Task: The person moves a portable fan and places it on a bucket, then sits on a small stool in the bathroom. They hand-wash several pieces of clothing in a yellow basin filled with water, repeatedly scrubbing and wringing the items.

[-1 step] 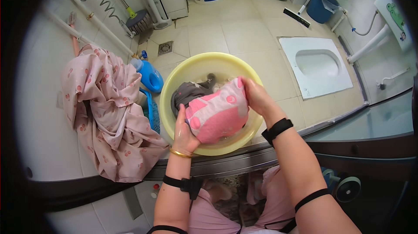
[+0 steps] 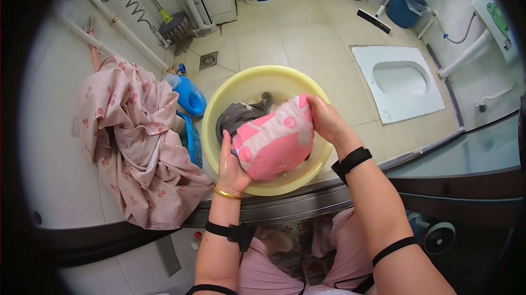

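Between my two hands is a pink and pale pink patterned cloth [image 2: 276, 144], bunched up over a round yellow basin [image 2: 215, 88]. My left hand [image 2: 233, 170] grips its lower left side, thumb up along the edge and fingers hidden underneath. At the cloth's upper right corner, my right hand [image 2: 327, 119] holds on, its fingers partly hidden behind the fabric. A dark grey cloth [image 2: 240, 116] lies in the basin to the left of the pink one. Whitish fabric and some water show behind them.
Pink cherry-print fabric [image 2: 129, 147] hangs at the left, next to a blue detergent bottle [image 2: 190, 96] and a blue basket [image 2: 193, 144]. A dark sill [image 2: 279, 207] runs just before me. A squat toilet [image 2: 402, 84] is to the right, a floor drain [image 2: 209, 60] beyond.
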Motion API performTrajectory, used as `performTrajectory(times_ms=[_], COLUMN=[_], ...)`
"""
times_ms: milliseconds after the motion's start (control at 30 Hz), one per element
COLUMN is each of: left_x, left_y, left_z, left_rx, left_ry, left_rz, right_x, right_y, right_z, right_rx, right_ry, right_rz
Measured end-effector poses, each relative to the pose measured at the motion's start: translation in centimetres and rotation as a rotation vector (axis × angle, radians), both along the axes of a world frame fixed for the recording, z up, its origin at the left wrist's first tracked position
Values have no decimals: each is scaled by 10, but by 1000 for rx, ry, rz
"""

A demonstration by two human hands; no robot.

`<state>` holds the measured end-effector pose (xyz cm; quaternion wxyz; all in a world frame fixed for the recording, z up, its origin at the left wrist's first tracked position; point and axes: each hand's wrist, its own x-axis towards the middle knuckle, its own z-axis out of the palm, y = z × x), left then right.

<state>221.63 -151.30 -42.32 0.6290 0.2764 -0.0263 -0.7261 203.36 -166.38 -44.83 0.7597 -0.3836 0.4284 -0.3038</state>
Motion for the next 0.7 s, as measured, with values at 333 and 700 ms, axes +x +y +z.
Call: performTrajectory(times_ms=[333, 700], left_x=[12, 30], left_y=[0, 0], left_z=[20, 11], left_rx=[-51, -39], left_ry=[-75, 34], left_rz=[121, 160], right_x=[-21, -16], right_y=[-17, 8], right_z=[8, 5], right_rx=[-295, -563], right_ry=[87, 639], right_rz=[-117, 859])
